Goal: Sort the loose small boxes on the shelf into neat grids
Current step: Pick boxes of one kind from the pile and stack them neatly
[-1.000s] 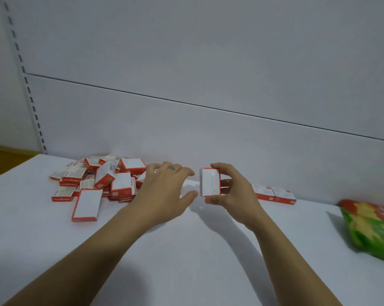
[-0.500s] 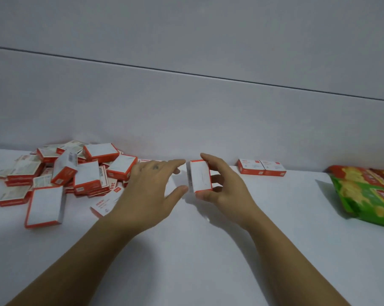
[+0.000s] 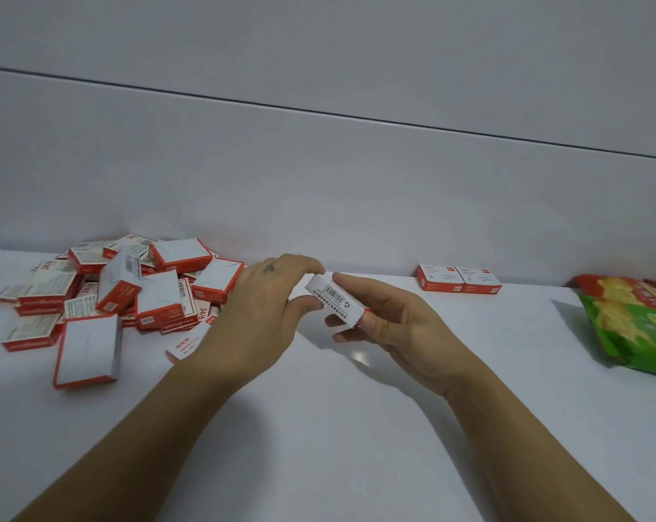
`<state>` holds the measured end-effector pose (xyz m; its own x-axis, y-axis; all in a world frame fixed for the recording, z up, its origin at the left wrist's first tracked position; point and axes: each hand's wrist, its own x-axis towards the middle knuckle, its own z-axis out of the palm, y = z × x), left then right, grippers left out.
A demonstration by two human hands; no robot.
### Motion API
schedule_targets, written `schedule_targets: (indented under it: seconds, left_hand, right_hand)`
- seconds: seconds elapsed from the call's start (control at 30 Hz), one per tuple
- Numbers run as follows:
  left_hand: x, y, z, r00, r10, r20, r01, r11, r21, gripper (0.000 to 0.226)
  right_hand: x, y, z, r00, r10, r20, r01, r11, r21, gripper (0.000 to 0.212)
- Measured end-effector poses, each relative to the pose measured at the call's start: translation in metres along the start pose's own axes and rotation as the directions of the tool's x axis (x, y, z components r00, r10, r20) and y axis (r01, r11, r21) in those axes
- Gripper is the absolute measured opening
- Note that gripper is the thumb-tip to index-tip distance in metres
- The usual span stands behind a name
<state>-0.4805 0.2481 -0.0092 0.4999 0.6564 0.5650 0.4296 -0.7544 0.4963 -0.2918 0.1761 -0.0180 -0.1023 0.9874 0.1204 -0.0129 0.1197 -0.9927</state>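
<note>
The left hand (image 3: 258, 310) has joined the right hand (image 3: 398, 325) in pinching the box (image 3: 335, 301), now turned barcode-up; probably being oriented for the placed pair (image 3: 458, 283).

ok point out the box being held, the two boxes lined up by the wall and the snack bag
held box (image 3: 337, 301): head view, white barcode side.
two lined-up boxes (image 3: 455, 276): head view, top face near their shared edge.
snack bag (image 3: 635, 325): head view, green front panel.
</note>
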Motion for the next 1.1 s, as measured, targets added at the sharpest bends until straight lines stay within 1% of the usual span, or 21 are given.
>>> schedule_targets:
  seconds: [0.07,0.17,0.23,0.33,0.4,0.43,0.5,0.6,0.9,1.03,1.1]
  left_hand:
    - [-0.001,0.002,-0.001,0.997,-0.056,0.046,0.059,0.997,-0.054,0.022]
    - [-0.003,0.002,0.0,0.985,-0.142,0.094,0.157,0.97,-0.184,0.016]
    - [-0.002,0.003,0.003,0.973,-0.212,0.097,0.23,0.936,-0.267,0.013]
    - [-0.001,0.006,0.007,0.931,-0.346,0.117,0.362,0.833,-0.418,0.016]
    - [0.0,0.009,0.008,0.9,-0.405,0.159,0.426,0.742,-0.518,0.026]
    - [0.0,0.01,0.008,0.892,-0.412,0.184,0.44,0.706,-0.555,0.032]
    - [0.0,0.011,0.008,0.891,-0.391,0.231,0.445,0.648,-0.618,0.04]
    - [-0.001,0.01,0.009,0.897,-0.354,0.264,0.438,0.627,-0.645,0.042]
    - [-0.001,0.006,0.012,0.9,-0.359,0.247,0.428,0.623,-0.654,0.041]
    - [-0.002,0.007,0.011,0.895,-0.354,0.272,0.439,0.584,-0.683,0.039]
    - [-0.002,0.007,0.01,0.893,-0.358,0.274,0.442,0.57,-0.693,0.04]
  right_hand:
    - [-0.001,-0.004,0.002,0.999,-0.016,-0.038,0.014,0.999,-0.045,0.035]
    - [-0.003,-0.008,0.005,0.982,-0.034,-0.187,0.0,0.984,-0.178,0.03]
    - [-0.003,-0.01,0.008,0.959,-0.053,-0.277,-0.001,0.981,-0.191,0.028]
    - [-0.003,-0.013,0.012,0.949,-0.065,-0.307,0.016,0.987,-0.161,0.024]
    - [-0.003,-0.013,0.014,0.943,-0.071,-0.326,0.008,0.981,-0.193,0.023]
    - [-0.002,-0.013,0.015,0.934,-0.071,-0.349,0.004,0.982,-0.189,0.022]
    - [-0.001,-0.013,0.014,0.916,-0.051,-0.398,0.006,0.994,-0.113,0.019]
    - [-0.003,-0.017,0.012,0.906,-0.009,-0.423,0.01,1.0,0.002,0.018]
    - [-0.003,-0.019,0.015,0.903,0.007,-0.429,-0.018,1.0,-0.021,0.018]
    - [-0.004,-0.017,0.017,0.912,0.023,-0.41,-0.046,0.998,-0.046,0.015]
    - [-0.004,-0.017,0.019,0.912,0.004,-0.41,-0.035,0.997,-0.068,0.015]
